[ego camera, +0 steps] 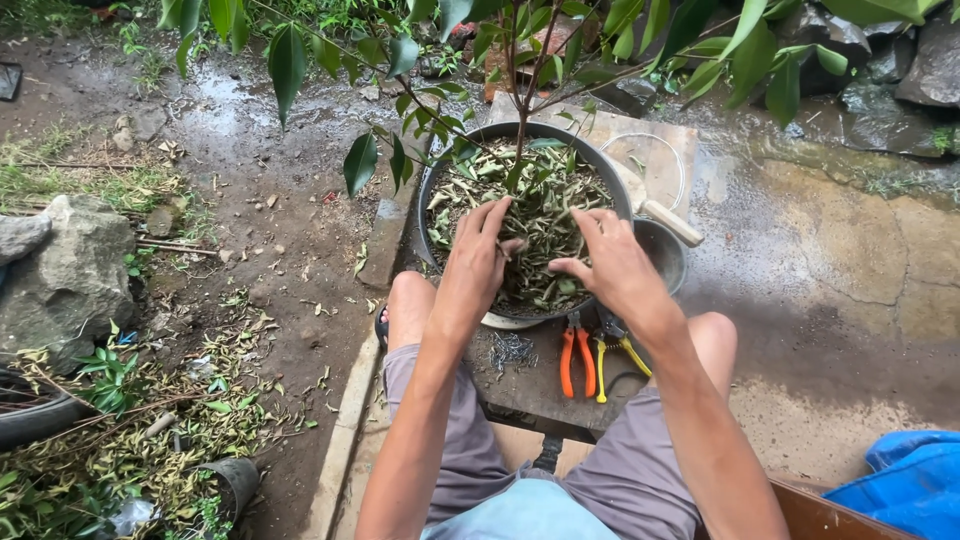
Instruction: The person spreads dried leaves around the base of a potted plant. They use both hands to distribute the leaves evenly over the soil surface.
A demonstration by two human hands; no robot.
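Two hands over the pot: my left hand (478, 262) lies flat on the leaf litter with fingers loosely spread, my right hand (610, 262) hovers just beside it, thumb and forefinger pinched toward something small I cannot make out. Neither grips a tool.

Object in work: a small potted tree (520, 90), its thin trunk rising from the middle of a round dark pot (432, 190) that stands on a wet wooden worktop (520, 375) between my knees. The pot's surface is covered nearly edge to edge with cut green leaves (545, 215).

Judged progress: the leaf layer looks mostly laid; my hands appear to be sorting or pressing it near the trunk base, so finishing work remains. Upper branches carry full foliage.

On the worktop, near the pot's front rim: orange-handled pliers (575, 358), yellow-handled cutters (615, 352), a small heap of dark metal bits (512, 350). Neither tool is touched. A heap of discarded leaves (150, 440) lies on the ground, left.
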